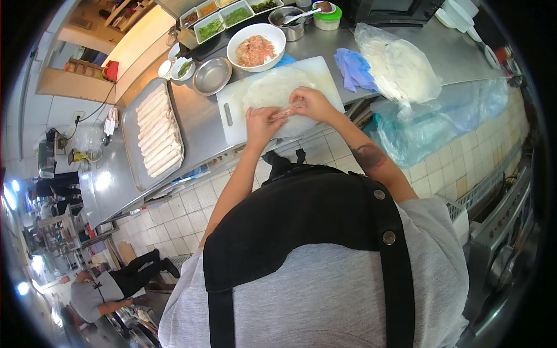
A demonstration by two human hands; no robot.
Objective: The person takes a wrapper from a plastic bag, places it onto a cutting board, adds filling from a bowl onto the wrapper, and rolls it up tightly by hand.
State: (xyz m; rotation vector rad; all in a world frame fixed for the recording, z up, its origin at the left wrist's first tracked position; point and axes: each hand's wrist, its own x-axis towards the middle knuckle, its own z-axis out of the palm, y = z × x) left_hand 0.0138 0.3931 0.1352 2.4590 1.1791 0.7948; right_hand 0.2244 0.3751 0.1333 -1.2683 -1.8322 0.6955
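On the white cutting board [326, 78] a thin pale wrapper sheet [258, 88] lies flat. Near the board's front edge, a small pinkish roll of filling [283, 113] lies between my hands. My left hand [264, 123] has its fingers closed on the roll's left end. My right hand [310, 105] pinches the other end from the right. Behind the board stands a white bowl [277, 33] of pinkish minced filling. To the left, a metal tray [132, 139] holds several long pale rolls [156, 130] in a row.
An empty metal bowl [212, 76] sits left of the board. Containers of chopped greens [237, 15] stand behind. Right of the board are a blue cloth [354, 69] and a plastic bag of wrappers [403, 66]. Another person [96, 296] is at the lower left, apart.
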